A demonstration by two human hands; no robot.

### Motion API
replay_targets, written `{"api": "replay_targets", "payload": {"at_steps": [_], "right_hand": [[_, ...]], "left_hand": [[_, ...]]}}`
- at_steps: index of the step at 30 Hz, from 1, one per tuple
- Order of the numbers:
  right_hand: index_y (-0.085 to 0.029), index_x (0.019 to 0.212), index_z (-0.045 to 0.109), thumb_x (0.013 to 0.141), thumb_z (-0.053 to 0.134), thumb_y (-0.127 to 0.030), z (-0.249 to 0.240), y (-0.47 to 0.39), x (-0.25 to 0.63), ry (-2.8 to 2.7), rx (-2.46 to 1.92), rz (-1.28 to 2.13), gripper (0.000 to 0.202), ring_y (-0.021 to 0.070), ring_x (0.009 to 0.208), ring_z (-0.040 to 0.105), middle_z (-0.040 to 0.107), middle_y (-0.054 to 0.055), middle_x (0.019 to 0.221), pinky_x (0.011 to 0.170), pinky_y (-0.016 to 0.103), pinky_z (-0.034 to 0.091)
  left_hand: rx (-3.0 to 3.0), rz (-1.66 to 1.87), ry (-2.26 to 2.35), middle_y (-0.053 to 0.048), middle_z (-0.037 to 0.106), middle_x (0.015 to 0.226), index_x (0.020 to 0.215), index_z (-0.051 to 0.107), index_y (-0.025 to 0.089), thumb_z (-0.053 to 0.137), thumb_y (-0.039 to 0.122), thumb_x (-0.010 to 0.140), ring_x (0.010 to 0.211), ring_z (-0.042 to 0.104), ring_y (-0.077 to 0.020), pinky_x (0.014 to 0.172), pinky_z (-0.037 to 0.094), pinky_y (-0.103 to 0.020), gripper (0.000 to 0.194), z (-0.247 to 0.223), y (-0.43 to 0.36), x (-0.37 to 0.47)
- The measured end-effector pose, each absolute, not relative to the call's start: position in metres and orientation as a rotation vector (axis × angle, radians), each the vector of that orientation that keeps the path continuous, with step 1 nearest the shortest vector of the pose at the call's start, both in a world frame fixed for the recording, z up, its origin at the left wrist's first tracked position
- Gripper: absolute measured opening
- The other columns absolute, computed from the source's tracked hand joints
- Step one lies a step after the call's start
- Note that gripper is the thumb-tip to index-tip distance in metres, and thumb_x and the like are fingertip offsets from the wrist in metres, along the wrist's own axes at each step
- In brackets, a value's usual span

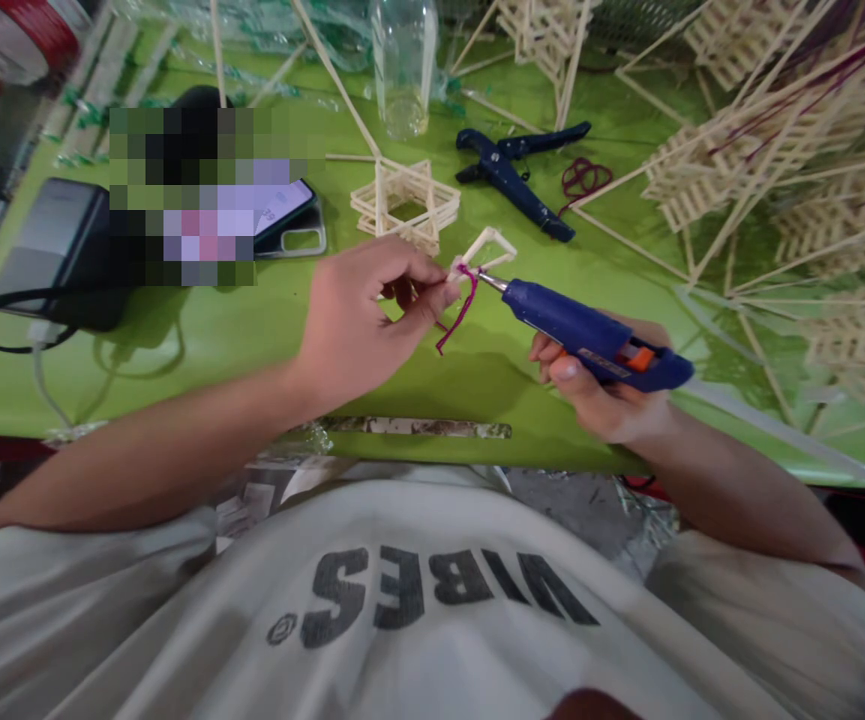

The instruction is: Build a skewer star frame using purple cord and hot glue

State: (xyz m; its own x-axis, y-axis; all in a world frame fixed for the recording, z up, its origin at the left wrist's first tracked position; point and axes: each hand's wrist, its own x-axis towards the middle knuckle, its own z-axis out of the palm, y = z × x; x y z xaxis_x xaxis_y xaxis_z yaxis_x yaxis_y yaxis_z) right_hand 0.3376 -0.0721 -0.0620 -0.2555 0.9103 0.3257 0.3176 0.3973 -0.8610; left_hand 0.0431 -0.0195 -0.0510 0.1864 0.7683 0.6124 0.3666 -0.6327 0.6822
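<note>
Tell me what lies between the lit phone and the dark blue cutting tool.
A star-shaped frame of pale sticks lies between the phone and the cutting tool, seen in the head view.

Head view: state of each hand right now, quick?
Left hand: closed, fingertips pinching a small stick frame with purple string.
Right hand: closed around the blue glue gun.

Left forearm (162,450) bare, angled inward and up from lower left. Left hand (364,325) with thumb and index finger pinched at tips, other fingers curled behind. Right forearm (754,490) bare, slanting in from lower right. Right hand (612,385) closed in grip, thumb bent forward, fingers partly hidden. Hands apart.
</note>
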Motion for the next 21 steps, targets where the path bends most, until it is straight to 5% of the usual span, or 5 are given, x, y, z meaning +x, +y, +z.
{"api": "replay_targets", "payload": {"at_steps": [21], "right_hand": [[-0.028,0.1,0.085,0.094,0.09,-0.044,-0.0598,-0.07,0.3398,-1.791,-0.934,0.812,0.018,0.0206,0.065,0.072,0.082,0.005,0.091,0.058,0.039,0.057]], "left_hand": [[1.807,1.224,1.087,-0.004,0.08,0.081,0.09,0.08,0.023,0.083,0.064,0.102,0.067,0.07,-0.0147,0.059,0.058,-0.03,0.042,-0.0517,-0.0176,0.04]]}}
